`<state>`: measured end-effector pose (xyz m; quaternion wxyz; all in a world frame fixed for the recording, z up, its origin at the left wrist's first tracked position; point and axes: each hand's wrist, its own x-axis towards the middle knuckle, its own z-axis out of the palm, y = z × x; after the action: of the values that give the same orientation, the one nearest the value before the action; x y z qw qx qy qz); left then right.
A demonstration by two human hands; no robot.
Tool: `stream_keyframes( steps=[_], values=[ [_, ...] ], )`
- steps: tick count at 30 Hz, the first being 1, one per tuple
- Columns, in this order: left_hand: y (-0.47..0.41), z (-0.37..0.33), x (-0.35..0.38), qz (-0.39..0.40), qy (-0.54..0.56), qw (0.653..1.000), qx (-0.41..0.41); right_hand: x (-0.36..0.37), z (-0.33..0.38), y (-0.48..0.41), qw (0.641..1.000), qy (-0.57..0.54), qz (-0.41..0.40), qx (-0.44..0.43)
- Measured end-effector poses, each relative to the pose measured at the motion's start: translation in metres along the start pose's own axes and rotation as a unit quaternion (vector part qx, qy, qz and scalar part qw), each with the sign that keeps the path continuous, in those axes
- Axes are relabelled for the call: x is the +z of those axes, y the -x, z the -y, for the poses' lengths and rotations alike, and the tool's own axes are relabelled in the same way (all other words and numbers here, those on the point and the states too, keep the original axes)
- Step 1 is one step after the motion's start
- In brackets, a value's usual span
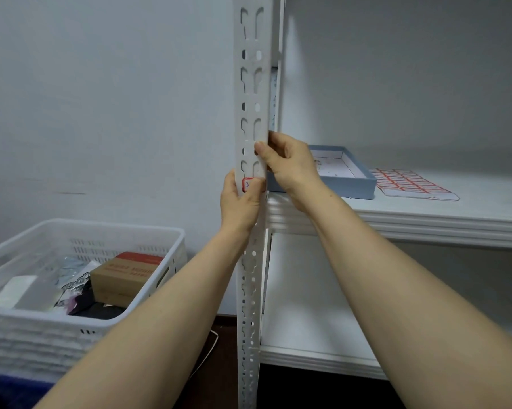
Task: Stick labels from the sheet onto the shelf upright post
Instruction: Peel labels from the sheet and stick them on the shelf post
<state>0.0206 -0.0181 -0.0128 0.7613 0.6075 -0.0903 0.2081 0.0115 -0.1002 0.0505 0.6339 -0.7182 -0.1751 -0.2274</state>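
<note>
Mid-frame, the left hand [239, 202] and right hand [291, 168] gripped the post [251, 87]; the left thumb pressed a label [246, 184].

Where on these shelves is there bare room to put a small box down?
The middle shelf is bare right of the label sheet and behind it. The lower shelf looks bare too. Crowded by the post: left hand, right hand, blue tray. Basket full.

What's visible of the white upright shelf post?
The white slotted upright post looks like painted metal, punched with keyhole slots and round holes. It stands vertical at the white shelf board corner. A red-bordered label sits on its face at shelf height. The left hand grips it there, thumb over the label; the right hand pinches it just above.
</note>
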Motion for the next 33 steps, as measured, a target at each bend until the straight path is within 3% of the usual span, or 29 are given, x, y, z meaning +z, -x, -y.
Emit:
stream_keyframes(
  steps=[9,33],
  values=[
    [0.0014,0.0011,-0.0032,0.024,0.025,0.999,-0.005,0.0007,-0.0023,0.0008,1.0,-0.01,-0.008,-0.006],
    [-0.0009,0.0049,0.0001,-0.004,0.023,1.0,0.006,0.0031,-0.0044,0.0006,1.0,-0.02,-0.022,-0.003]
  ],
)
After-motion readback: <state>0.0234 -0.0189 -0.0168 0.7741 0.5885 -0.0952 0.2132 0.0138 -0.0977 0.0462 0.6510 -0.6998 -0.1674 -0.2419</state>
